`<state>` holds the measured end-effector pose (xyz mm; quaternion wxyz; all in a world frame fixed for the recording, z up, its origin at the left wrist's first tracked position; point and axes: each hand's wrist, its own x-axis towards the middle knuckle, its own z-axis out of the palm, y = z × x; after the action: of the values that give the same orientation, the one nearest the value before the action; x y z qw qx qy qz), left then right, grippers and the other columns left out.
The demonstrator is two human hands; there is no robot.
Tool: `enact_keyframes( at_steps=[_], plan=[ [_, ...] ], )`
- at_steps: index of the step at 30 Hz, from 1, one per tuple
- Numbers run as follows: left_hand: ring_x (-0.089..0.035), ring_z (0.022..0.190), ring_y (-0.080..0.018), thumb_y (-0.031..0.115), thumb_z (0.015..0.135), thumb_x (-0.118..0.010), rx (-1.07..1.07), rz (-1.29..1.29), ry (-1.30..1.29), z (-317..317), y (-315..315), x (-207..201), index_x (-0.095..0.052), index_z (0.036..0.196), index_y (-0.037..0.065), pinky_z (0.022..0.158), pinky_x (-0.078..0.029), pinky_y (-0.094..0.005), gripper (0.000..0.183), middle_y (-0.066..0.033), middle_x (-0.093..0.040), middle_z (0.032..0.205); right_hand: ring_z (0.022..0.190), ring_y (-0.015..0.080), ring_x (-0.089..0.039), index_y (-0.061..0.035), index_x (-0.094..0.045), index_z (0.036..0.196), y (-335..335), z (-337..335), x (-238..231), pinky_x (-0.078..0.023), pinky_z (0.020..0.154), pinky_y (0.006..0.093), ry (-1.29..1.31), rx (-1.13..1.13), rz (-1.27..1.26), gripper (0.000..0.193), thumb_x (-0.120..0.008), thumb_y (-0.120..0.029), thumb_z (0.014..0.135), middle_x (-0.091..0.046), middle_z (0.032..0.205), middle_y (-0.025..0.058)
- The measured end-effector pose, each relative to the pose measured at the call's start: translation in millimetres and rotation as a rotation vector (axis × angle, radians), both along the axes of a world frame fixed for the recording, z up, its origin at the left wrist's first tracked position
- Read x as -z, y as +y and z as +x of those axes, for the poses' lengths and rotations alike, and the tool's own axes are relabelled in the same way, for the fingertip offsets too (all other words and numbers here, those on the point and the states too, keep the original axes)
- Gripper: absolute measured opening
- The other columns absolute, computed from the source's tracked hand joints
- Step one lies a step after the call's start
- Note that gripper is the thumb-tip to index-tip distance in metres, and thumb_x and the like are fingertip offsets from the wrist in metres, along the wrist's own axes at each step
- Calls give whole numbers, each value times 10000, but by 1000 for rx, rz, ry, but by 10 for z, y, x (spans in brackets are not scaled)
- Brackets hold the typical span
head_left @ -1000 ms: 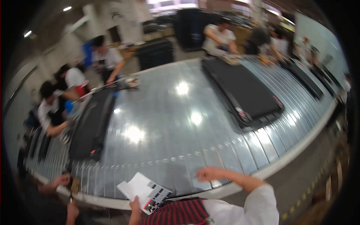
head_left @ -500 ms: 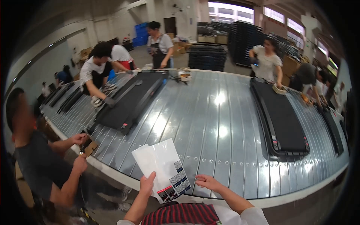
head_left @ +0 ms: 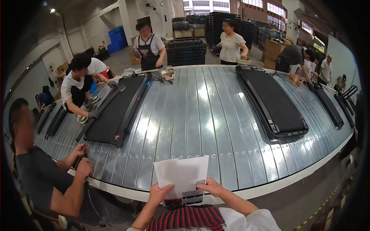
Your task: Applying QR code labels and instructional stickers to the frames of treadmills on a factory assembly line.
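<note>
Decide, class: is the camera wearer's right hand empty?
No: the right hand grips the right side of the white sheets, while the left hand grips their left side.

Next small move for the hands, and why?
Probably try lifting one of the dark printed squares with the right hand: it pinches the white sheets at their right edge, close beside those squares, while the left hand holds the left edge.

Worn on the head, the fisheye camera looks forward and down from above the wearer's two bare hands [head_left: 158, 193], near at the lower edge. The long, silvery, slatted-metal surface [head_left: 185, 115] fills the middle (its front edge bows), and bright, wide windows [head_left: 207, 5] sit far off at the top.
</note>
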<state>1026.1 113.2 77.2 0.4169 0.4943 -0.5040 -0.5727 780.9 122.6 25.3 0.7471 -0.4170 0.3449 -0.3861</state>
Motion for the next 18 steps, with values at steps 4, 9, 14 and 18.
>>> enact_keyframes(
  at_steps=[4,9,14,18],
  plan=[
    [-539,724,-67,177,755,-641,32,-31,-134,-30,64,-17,-608,907,0,648,-449,-233,236,-29,-623,800,866,97,-529,-24,-530,1060,-31,-239,-419,-423,764,241,124,63,-116,292,-577,-112,786,-585,959,35],
    [-592,598,-202,245,758,-615,272,-337,-564,-213,229,84,-624,852,78,544,-445,-271,192,-113,-603,702,889,131,-537,-68,-430,1185,-168,-632,-902,-429,770,264,177,178,-274,533,-663,-118,708,-578,990,82],
    [-558,585,-274,242,730,-621,315,-602,-742,-373,359,-11,-614,764,103,484,-422,-328,144,-92,-567,636,895,180,-551,-78,-463,1153,111,-643,-1113,-425,788,312,797,114,-809,633,-746,-156,592,-591,980,84],
    [-552,584,-279,288,763,-570,336,-695,-815,-346,397,-69,-591,783,137,462,-402,-367,154,-78,-557,618,873,205,-572,-90,-505,1115,370,-617,-1070,-440,750,301,665,-75,-545,579,-739,-249,610,-607,943,77]
  ],
)
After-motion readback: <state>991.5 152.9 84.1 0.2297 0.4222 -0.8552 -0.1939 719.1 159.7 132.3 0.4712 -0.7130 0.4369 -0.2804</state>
